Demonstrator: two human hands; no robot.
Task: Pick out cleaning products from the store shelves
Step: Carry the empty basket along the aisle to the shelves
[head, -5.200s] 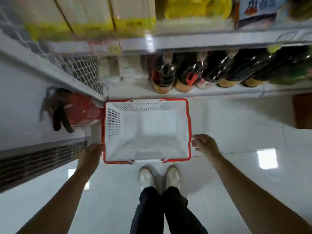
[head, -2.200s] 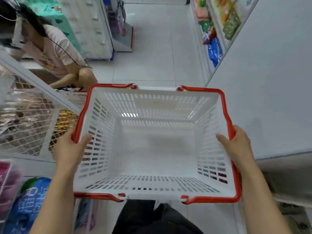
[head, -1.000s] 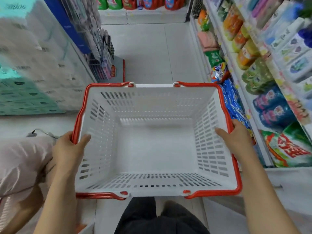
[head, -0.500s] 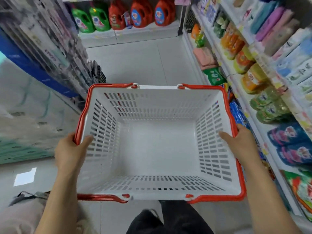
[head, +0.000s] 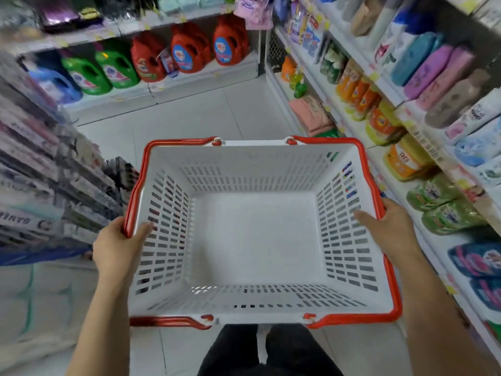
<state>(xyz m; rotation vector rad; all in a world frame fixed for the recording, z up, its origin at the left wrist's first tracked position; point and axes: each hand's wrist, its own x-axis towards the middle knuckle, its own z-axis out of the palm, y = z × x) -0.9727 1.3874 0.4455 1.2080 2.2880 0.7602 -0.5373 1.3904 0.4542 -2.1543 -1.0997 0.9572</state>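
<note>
I carry an empty white shopping basket [head: 257, 313] with a red rim in front of my waist. My left hand [head: 116, 248] grips its left rim, thumb inside the wall. My right hand [head: 390, 229] grips the right rim the same way. Ahead, on a low shelf at the aisle's end, stand red detergent jugs [head: 189, 50], green jugs [head: 103, 69] and a blue jug [head: 54, 82]. The right-hand shelves hold orange refill pouches [head: 379, 123], green pouches [head: 439, 204] and blue bags [head: 477, 261].
A white tiled aisle floor [head: 189, 115] runs ahead between a blurred rack of packets [head: 40, 180] on the left and the long right-hand shelving [head: 401, 115]. Pink folded cloths [head: 309, 112] lie on the low right shelf. My dark trouser legs show below the basket.
Since five seconds ago I lifted the basket off the floor and turned into this aisle. Over the last second the view has swung up and the jug shelf has come closer.
</note>
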